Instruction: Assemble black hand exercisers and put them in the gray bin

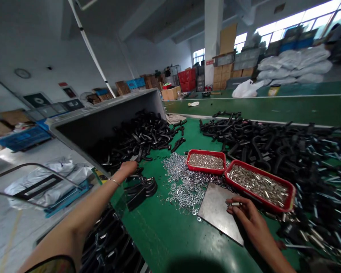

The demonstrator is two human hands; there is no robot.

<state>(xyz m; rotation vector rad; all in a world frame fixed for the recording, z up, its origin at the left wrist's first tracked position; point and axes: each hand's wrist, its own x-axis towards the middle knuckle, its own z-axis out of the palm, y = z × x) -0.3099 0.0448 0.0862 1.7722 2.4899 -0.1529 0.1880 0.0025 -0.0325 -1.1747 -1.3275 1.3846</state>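
My left hand (129, 168) is curled low over black plastic parts near the grey bin's mouth. Its fingertips are hidden, so what it grips does not show. Just in front of it, a small row of black handle-like parts (144, 188) lies on the green table. My right hand (248, 214) pinches a small ridged metal pin (235, 204) between thumb and fingers, over a flat metal plate (217, 210). Loose washers (184, 193) spread beside the plate. One red tray (206, 171) holds tiny rings; the other red tray (261, 198) holds short metal pins.
A grey bin (108, 110) lies on its side, black parts spilling from it. More black parts (261, 144) and long bolts are heaped along the table's right side. Below the left edge are further black parts (110, 242). A cart (65, 197) carries white sacks at left.
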